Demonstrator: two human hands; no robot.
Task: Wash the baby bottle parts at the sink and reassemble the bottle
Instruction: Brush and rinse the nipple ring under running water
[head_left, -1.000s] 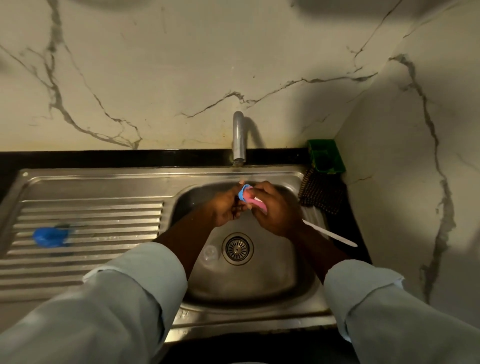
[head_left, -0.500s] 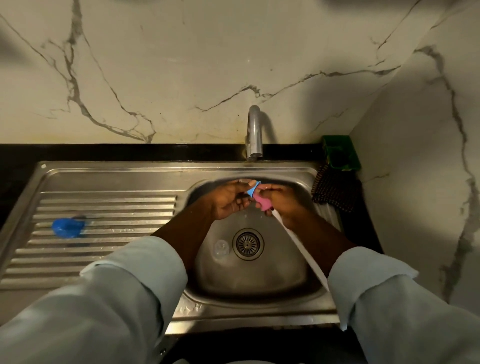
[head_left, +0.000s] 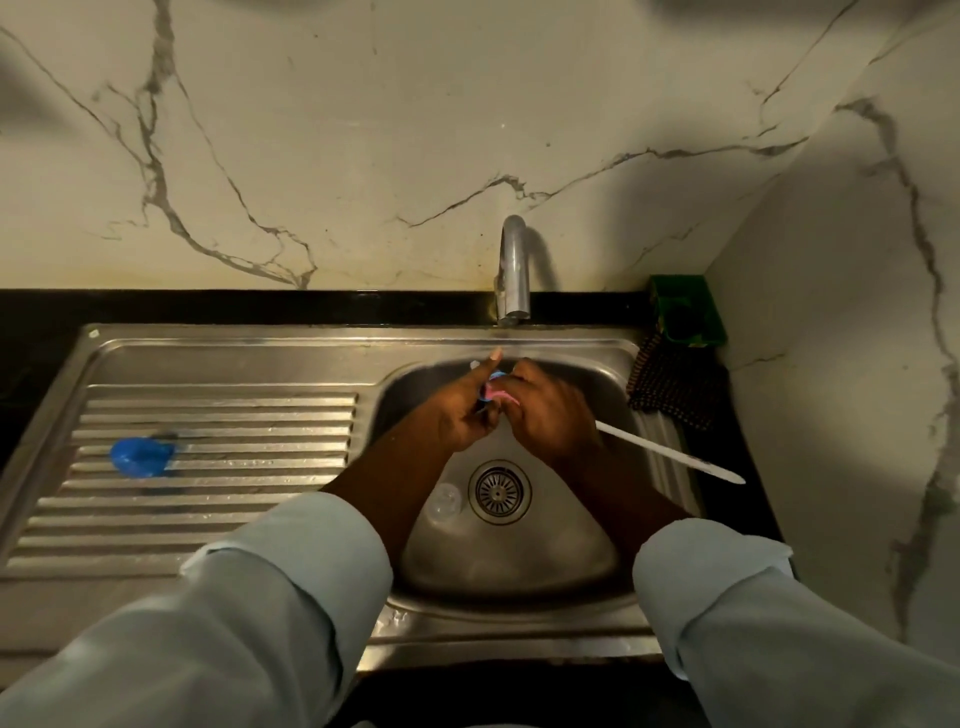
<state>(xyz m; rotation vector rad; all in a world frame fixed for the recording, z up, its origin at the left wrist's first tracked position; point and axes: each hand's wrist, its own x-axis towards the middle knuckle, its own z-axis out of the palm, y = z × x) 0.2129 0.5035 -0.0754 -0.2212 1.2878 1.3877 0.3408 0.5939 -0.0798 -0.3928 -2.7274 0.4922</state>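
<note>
Step in hand: scrubbing a small blue bottle part (head_left: 497, 375) with a pink brush head (head_left: 501, 395) over the sink basin (head_left: 597, 551), just below the tap (head_left: 514, 270).
Left hand (head_left: 460, 418): closed on the blue bottle part, thumb raised toward the tap; the part sits at its fingertips, mostly hidden.
Right hand (head_left: 553, 410): closed around the brush; the white brush handle (head_left: 670, 457) runs out behind it, away from the left hand, over the basin rim.
Water: whether the tap is running cannot be told.
Technique: judged best to keep both hands low over the basin so a slipped part drops inside it, to turn the part against the brush head so every face is reached, and to keep the grip firm because wet plastic is likely slippery.
Sink basin contents: a clear, round part (head_left: 443, 501), probably the teat, lies below the left hand, just beside the drain (head_left: 499, 491); its exact shape is too faint to tell.
Drainboard (head_left: 218, 415): a blue cap-like part (head_left: 141, 457) rests on the ribs, well apart from the left hand on its outer side.
Green holder (head_left: 691, 306): stands on the surface beyond the right hand; contents dark, not identifiable.
Dark cloth (head_left: 670, 389): lies just beside the basin rim, beyond the right hand.
</note>
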